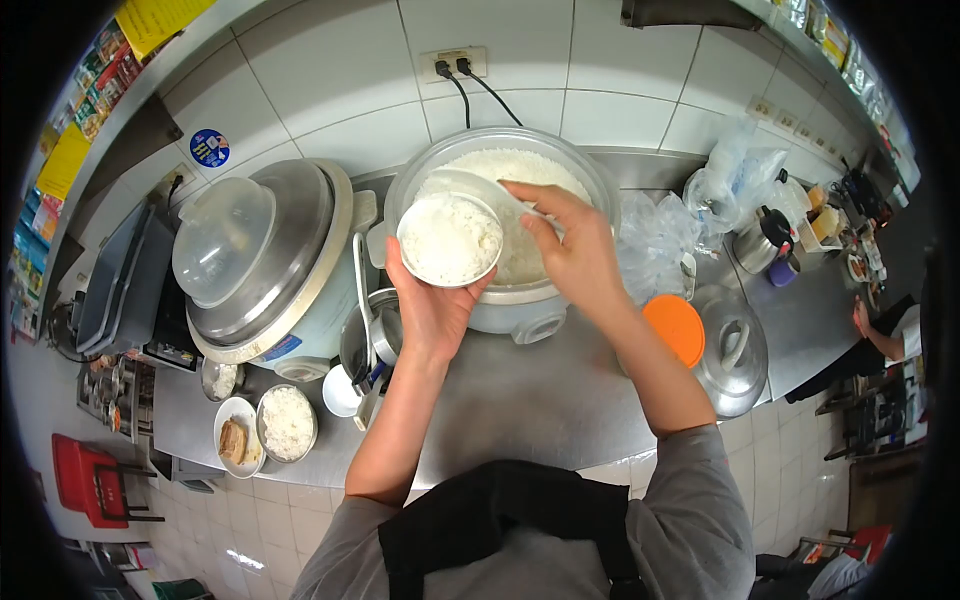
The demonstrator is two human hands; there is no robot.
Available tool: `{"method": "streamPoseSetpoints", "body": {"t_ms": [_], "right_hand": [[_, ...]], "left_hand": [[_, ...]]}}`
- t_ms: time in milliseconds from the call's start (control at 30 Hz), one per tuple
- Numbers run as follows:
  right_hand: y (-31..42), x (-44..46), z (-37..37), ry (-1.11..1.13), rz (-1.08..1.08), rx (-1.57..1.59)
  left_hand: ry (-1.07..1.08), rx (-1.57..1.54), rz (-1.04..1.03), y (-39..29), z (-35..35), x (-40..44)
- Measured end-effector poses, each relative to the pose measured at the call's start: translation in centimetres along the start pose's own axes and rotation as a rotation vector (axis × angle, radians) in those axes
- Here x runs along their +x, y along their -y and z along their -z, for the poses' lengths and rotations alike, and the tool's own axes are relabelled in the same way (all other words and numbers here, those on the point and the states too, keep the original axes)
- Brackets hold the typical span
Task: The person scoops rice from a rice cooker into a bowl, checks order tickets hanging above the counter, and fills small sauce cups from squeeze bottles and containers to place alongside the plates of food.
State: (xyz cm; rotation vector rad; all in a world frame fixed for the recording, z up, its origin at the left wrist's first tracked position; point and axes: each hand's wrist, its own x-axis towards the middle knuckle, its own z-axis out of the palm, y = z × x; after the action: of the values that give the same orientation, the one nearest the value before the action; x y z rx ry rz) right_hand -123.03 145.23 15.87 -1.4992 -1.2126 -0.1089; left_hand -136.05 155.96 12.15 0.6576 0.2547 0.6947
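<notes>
My left hand (432, 315) holds up a small white bowl (497, 256), its fingers wrapped around the sides. White rice (448, 236) heaps inside it. Just to the right, my right hand (578, 250) grips a pale rice paddle (472, 183) by its handle, and the paddle's blade lies along the far edge of the bowl. Both hands are over the front of a large open rice cooker (604, 185), which contains a deep bed of cooked rice (535, 172). The bowl hides part of that rice.
A second cooker with a metal lid (312, 215) stands left. Near the counter's front-left are a bowl of rice (288, 424) and a dish with brown food (232, 442). An orange lid (673, 331), pot lid (738, 375) and plastic bags (655, 235) lie right. Another person's hand (861, 317) shows far right.
</notes>
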Motion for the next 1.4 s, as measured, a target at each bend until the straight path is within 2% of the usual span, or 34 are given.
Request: {"method": "streamPoseSetpoints", "body": {"t_ms": [167,267,367,467,567,667,767,867,933,1033,1067,1167,1400], "right_hand": [[0.4,0.1,0.2,0.102,0.090,-0.103],[0.8,0.7,0.5,0.053,0.191,-0.200],[0.2,0.7,-0.1,0.125,0.153,-0.197],[0.1,1.2,-0.4,0.094,0.248,-0.217],[-2.4,4.9,0.6,0.109,0.024,-0.118],[-9.3,7.4,-0.4,0.356,0.016,-0.604],[-13.0,7.7,-2.3,0.603,0.016,-0.887],[-15.2,7.4,-4.2,0.692,0.168,-0.927],[-14.6,7.1,-4.8,0.757,0.245,-0.916],[-14.1,6.6,-4.9,0.796,0.293,-0.874],[-13.9,6.4,-4.9,0.798,0.298,-0.855],[-12.7,5.9,-4.6,0.877,0.171,-0.721],[-12.4,4.0,-4.0,0.962,0.074,-0.529]], "left_hand": [[0.048,0.038,0.024,-0.1,0.2,-0.1],[0.028,0.062,0.024,-0.2,0.1,-0.2],[0.022,0.078,0.029,-0.4,0.3,-0.1],[0.015,0.082,0.000,-0.7,0.7,-0.1],[0.020,-0.016,0.029,-1.2,1.9,-0.3],[0.106,-0.130,0.039,-2.3,3.0,-0.3],[0.142,-0.171,-0.004,-3.1,2.9,-0.7],[0.153,-0.220,-0.011,-3.8,3.7,-0.6],[0.212,-0.271,-0.002,-4.1,4.3,-0.5],[0.034,-0.170,-0.114,-4.4,2.6,-1.2],[0.044,-0.174,-0.105,-4.5,2.7,-1.2],[0.075,-0.212,-0.077,-4.5,3.0,-1.3],[0.098,-0.224,-0.102,-4.6,3.0,-1.3]]}}
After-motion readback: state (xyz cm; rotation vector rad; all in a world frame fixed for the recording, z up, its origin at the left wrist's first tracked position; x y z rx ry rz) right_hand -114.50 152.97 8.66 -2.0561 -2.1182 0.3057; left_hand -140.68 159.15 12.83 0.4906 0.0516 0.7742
